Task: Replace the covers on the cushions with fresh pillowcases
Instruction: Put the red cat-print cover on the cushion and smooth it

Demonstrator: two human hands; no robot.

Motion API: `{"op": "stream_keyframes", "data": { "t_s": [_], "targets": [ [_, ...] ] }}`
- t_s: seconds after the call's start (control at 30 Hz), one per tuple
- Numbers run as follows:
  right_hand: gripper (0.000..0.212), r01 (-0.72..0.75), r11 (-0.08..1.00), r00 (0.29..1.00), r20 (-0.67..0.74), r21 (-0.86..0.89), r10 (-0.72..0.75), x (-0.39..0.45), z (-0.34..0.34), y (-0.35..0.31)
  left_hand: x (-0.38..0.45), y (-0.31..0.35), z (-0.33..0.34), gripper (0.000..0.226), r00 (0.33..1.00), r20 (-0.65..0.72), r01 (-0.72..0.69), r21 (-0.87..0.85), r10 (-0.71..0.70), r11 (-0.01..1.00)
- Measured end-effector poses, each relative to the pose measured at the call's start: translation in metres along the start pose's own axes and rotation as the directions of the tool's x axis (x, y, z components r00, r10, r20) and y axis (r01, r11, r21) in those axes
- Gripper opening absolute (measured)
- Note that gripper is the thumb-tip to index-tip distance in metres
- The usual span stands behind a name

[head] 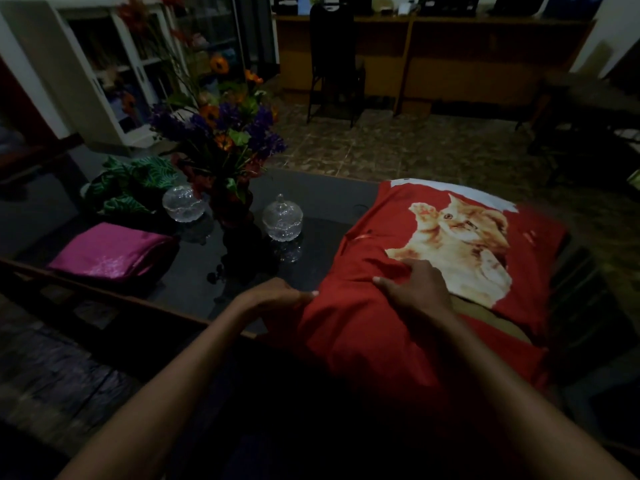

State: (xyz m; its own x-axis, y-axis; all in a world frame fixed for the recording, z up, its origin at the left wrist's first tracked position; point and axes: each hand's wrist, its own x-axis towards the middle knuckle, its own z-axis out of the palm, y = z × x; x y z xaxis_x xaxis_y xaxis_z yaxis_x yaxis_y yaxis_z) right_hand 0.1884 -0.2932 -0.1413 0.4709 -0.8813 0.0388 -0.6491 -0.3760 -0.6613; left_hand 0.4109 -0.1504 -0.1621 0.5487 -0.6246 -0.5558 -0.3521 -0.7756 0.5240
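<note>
Right hand (414, 285) pressed flat, fingers spread, on red cat-print pillowcase (398, 327) at worktop (194, 271) near right corner. Left hand (277, 296) pinching its left edge. Beyond: folded magenta cloth (110, 252), 2 glass jars (282, 218), flower vase (235, 209).

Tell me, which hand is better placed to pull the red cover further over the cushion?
The left hand: its fingers grip the red cover at its edge. The right hand only rests on top, near the cat print.
</note>
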Motion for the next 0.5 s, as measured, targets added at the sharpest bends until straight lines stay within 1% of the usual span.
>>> {"op": "stream_keyframes", "data": {
  "t_s": [0.07, 0.1, 0.2, 0.3, 0.37, 0.4, 0.5],
  "targets": [
    [0.033, 0.046, 0.998, 0.999, -0.013, -0.051, -0.047, 0.001, -0.001, -0.005, 0.004, 0.007, 0.000, 0.046, 1.000, -0.011, -0.003, 0.043, 0.003, 0.999],
    [0.028, 0.075, 0.994, 0.997, -0.020, -0.081, -0.077, 0.002, -0.002, -0.009, 0.007, 0.010, -0.001, 0.044, 1.000, -0.017, 0.005, 0.028, -0.004, 1.000],
    [0.028, 0.144, 0.983, 0.989, -0.008, -0.116, -0.145, 0.003, -0.002, -0.014, 0.014, 0.016, -0.003, 0.051, 1.000, -0.024, 0.009, -0.051, -0.010, 0.999],
    [0.029, 0.086, 0.994, 0.996, 0.036, -0.069, -0.084, -0.001, 0.000, -0.016, 0.021, 0.018, 0.000, 0.057, 0.997, -0.040, -0.070, 0.028, 0.071, 0.997],
    [0.033, 0.047, 0.997, 0.999, 0.029, -0.063, -0.045, 0.001, 0.004, -0.014, 0.027, 0.020, 0.002, 0.054, 0.987, -0.106, -0.118, 0.061, 0.124, 0.991],
    [0.036, 0.042, 0.996, 0.999, 0.029, -0.074, -0.040, 0.001, 0.007, -0.014, 0.029, 0.023, 0.001, 0.047, 0.977, -0.158, -0.137, 0.061, 0.145, 0.989],
    [0.042, 0.043, 0.982, 0.996, 0.085, -0.183, -0.028, 0.000, 0.014, -0.017, 0.033, 0.035, -0.004, 0.038, 0.935, -0.315, -0.159, 0.047, 0.166, 0.986]
  ]
}}
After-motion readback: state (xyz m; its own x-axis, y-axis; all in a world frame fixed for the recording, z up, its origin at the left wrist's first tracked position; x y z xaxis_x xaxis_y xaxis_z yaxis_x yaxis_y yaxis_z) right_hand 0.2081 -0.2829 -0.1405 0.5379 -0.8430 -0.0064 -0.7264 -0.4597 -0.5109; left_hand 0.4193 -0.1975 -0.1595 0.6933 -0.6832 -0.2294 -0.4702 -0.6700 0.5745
